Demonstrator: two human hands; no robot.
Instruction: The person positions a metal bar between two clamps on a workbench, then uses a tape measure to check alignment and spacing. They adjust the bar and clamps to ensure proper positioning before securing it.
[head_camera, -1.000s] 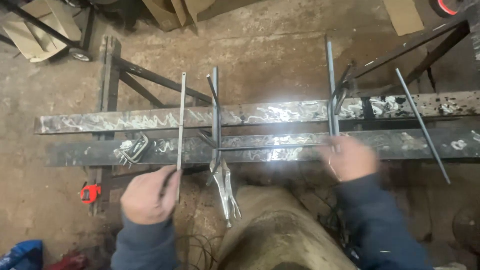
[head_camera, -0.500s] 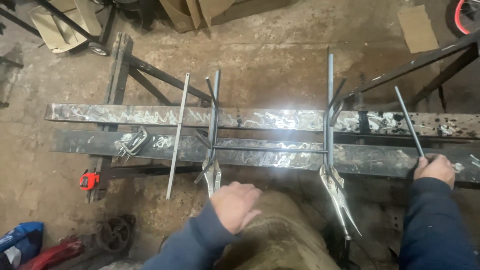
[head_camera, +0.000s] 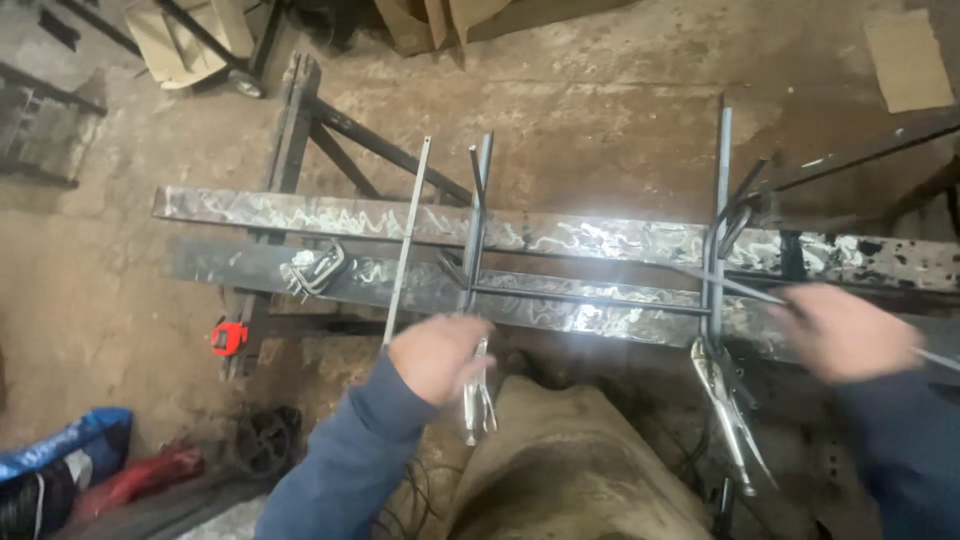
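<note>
Two long flat steel bars (head_camera: 560, 236) are laid side by side across a dark metal stand (head_camera: 300, 130), so a raised work surface is made for the thinner stock on top. A square tube (head_camera: 478, 215) is set crosswise over them and pinned at its near end by locking pliers (head_camera: 478, 395); the left hand (head_camera: 440, 355) is rested on those pliers, fingers curled over the top, though whether the handles are actually squeezed can't be told from this angle. A second upright tube (head_camera: 720, 200) is clamped the same way by another pair of locking pliers (head_camera: 728, 410), probably so both pieces are kept square while they're lined up. A thin rod (head_camera: 590, 296) is run between the two tubes like a spacer. The right hand (head_camera: 845, 330) is blurred, closed around a slim rod (head_camera: 740, 287) that's angled across the bars toward the second tube. A loose flat strip (head_camera: 408, 240) is left leaning across the bars, near a small clamp (head_camera: 315, 270), with a red tape measure (head_camera: 230, 337) down by the stand
</note>
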